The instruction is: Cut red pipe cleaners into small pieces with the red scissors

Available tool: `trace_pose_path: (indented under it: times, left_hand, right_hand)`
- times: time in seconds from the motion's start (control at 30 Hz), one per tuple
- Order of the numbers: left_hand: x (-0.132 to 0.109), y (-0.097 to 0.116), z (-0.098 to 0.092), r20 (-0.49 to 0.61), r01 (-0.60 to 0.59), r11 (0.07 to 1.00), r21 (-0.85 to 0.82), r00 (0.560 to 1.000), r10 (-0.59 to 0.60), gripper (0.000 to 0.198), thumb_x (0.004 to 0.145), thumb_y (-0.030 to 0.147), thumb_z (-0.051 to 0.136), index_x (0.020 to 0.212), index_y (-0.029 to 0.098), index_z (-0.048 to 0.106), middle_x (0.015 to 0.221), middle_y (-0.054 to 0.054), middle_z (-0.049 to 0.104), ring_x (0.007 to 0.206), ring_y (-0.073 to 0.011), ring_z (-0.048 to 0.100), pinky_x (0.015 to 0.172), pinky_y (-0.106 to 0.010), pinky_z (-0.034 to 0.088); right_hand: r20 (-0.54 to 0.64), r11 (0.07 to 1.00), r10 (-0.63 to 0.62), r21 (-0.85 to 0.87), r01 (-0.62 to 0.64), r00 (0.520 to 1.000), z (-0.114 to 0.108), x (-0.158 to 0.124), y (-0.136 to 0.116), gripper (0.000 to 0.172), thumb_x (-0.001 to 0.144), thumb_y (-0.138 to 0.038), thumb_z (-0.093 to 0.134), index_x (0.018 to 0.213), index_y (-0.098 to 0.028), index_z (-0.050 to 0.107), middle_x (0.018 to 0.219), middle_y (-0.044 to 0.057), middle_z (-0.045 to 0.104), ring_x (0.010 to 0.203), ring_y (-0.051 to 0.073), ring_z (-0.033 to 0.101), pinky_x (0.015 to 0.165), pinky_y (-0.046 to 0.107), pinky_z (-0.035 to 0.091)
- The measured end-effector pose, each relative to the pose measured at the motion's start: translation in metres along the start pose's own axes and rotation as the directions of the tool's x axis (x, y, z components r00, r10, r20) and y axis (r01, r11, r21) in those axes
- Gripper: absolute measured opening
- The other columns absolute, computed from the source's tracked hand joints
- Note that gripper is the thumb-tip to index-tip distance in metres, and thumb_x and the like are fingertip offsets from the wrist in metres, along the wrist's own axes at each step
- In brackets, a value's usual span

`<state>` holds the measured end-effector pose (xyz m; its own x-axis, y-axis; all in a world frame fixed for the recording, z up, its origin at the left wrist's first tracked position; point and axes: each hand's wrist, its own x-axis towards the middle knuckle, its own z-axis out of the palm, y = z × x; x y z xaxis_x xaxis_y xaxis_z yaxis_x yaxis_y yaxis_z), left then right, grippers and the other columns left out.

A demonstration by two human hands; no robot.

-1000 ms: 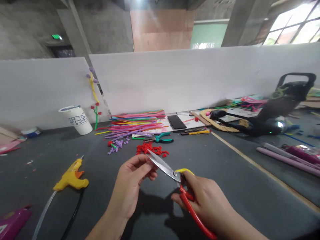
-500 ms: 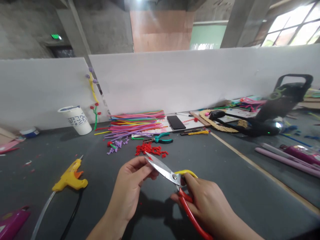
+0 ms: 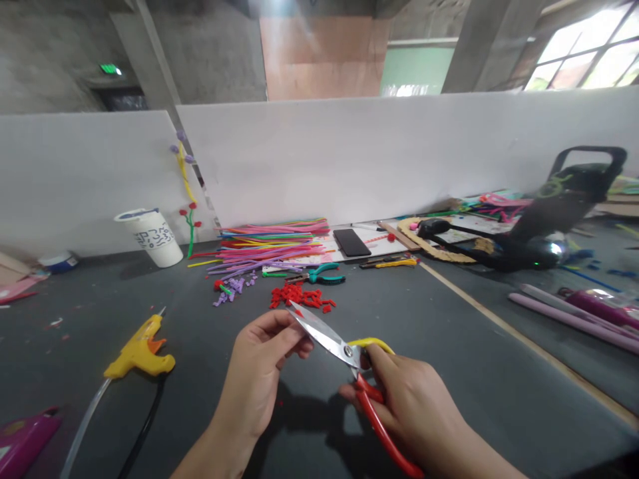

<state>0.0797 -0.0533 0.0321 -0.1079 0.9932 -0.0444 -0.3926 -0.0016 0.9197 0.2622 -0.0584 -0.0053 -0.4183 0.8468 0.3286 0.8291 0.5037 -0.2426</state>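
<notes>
Hardly anything has moved: the right hand (image 3: pixel 417 407) still grips the scissors (image 3: pixel 325 335) over the grey table (image 3: pixel 474 362), blades shut, while the fingers of the left hand (image 3: pixel 263 367) stay pinched together beside the blade tip, near the red bits (image 3: pixel 300 295).

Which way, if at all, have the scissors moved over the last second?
No. The scissors stay put: their tip sits just before the red pieces, as earlier.

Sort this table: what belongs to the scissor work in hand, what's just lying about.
In hand: scissors, held by right hand, left hand at the blade tip; red cut pieces; pipe cleaners.
Lying about: glue gun, paper cup, phone, teal pliers.
</notes>
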Motion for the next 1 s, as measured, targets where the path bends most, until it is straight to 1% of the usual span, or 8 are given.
trace_pose_path:
  times: [0.37, 0.77, 1.0]
  left_hand:
    - [0.0002, -0.0011, -0.0013, -0.011, 0.004, 1.000, -0.020, 1.000, -0.004, 0.002, 0.065, 0.013, 0.064, 0.063, 0.014, 0.064, 0.055, 0.002, 0.062, 0.050, -0.0073, 0.055, 0.050, -0.017, 0.043]
    - [0.0004, -0.0001, -0.0041, 0.008, -0.012, 1.000, -0.022, 1.000, 0.012, 0.004, 0.066, 0.011, 0.063, 0.064, 0.014, 0.064, 0.056, 0.002, 0.062, 0.050, -0.0065, 0.055, 0.050, -0.016, 0.043]
    - [0.0016, 0.0016, -0.0048, 0.005, -0.032, 0.999, -0.021, 0.999, 0.032, 0.003, 0.063, 0.013, 0.066, 0.063, 0.015, 0.065, 0.055, 0.002, 0.063, 0.049, -0.0070, 0.055, 0.050, -0.016, 0.043]
  right_hand:
    - [0.032, 1.000, -0.001, -0.013, 0.001, 0.999, 0.0009, 0.0008, -0.0016, 0.040, 0.079, -0.058, 0.036, 0.071, -0.020, 0.044, 0.056, 0.001, 0.057, 0.046, 0.017, 0.056, 0.044, 0.025, 0.028]
    - [0.015, 1.000, -0.019, -0.018, 0.019, 1.000, 0.0023, 0.0020, -0.0030, 0.039, 0.080, -0.056, 0.036, 0.069, -0.020, 0.044, 0.052, 0.000, 0.056, 0.043, 0.016, 0.055, 0.042, 0.025, 0.027]
    - [-0.005, 1.000, -0.023, -0.009, 0.022, 1.000, 0.0047, 0.0011, -0.0023, 0.040, 0.080, -0.057, 0.036, 0.066, -0.020, 0.043, 0.050, -0.001, 0.055, 0.041, 0.016, 0.053, 0.041, 0.024, 0.026]
